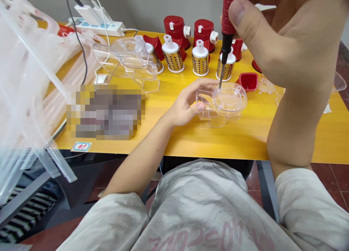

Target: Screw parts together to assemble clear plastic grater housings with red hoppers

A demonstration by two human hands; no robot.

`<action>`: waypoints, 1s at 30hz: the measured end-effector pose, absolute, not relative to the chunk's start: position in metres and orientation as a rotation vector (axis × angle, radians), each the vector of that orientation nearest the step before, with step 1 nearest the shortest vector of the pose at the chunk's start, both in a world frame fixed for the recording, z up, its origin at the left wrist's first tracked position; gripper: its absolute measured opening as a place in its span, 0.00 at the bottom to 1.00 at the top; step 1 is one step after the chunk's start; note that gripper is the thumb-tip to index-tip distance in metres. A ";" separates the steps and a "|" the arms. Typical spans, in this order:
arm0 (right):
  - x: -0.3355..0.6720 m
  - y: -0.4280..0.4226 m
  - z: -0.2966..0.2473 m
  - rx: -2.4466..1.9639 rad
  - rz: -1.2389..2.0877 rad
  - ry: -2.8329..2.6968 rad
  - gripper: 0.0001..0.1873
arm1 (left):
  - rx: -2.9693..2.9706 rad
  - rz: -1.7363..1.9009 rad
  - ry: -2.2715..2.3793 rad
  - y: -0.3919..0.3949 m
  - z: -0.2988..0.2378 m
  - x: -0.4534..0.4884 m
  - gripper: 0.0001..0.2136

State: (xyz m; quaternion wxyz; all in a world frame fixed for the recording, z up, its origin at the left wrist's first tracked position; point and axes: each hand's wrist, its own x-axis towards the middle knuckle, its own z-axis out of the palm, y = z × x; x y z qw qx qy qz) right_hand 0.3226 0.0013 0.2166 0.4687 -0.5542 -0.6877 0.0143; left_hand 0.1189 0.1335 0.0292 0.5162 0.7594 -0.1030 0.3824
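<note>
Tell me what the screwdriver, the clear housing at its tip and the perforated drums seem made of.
Screwdriver: grey shaft, seemingly metal; textured red handle, likely plastic or rubber.
Housing: probably glossy plastic, transparent with bright highlights.
Drums: shiny walls, likely metal, with yellowish reflections; white ends, probably plastic.

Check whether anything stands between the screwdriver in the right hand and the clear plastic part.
Nothing visible does. The screwdriver in the right hand points down, its tip at the clear plastic part; the left hand grips that part from its left side.
</note>
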 end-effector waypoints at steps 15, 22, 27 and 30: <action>0.319 0.005 0.214 -1.231 0.063 -1.644 0.35 | 1.839 0.945 -0.250 0.134 0.029 0.120 0.43; 0.315 -0.003 0.227 -1.351 0.076 -1.636 0.40 | 1.852 0.948 -0.247 0.134 0.029 0.120 0.43; 0.313 -0.004 0.227 -1.371 0.046 -1.651 0.38 | 1.845 0.942 -0.252 0.134 0.028 0.120 0.43; 0.316 0.002 0.223 -1.326 0.053 -1.642 0.36 | 1.843 0.925 -0.239 0.134 0.028 0.119 0.43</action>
